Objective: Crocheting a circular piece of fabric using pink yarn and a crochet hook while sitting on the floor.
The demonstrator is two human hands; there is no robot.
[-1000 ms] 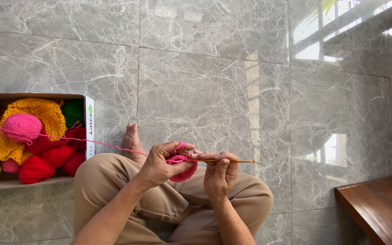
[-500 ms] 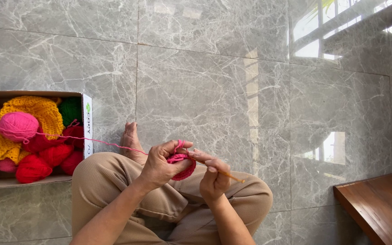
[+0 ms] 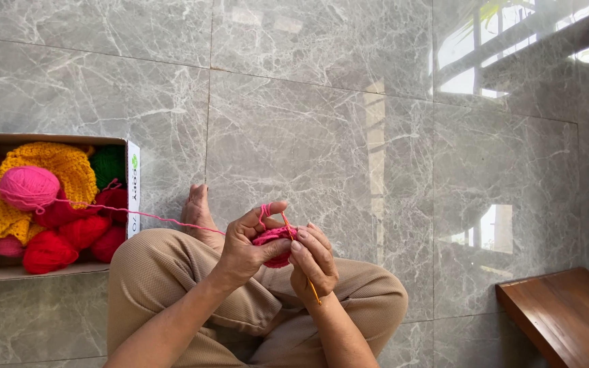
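Gripping pink crochet piece [image 3: 274,244], both hands.

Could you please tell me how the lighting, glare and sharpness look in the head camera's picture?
Head view: daylight, bright window reflections glaring on the polished marble floor at right; both hands, left and right, and the pink crochet piece are fairly sharp; the yarn box is cut off at the left edge.

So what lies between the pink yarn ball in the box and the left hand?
In the head view, a thin pink strand runs from the pink yarn ball over the box wall and the knee to the left hand.
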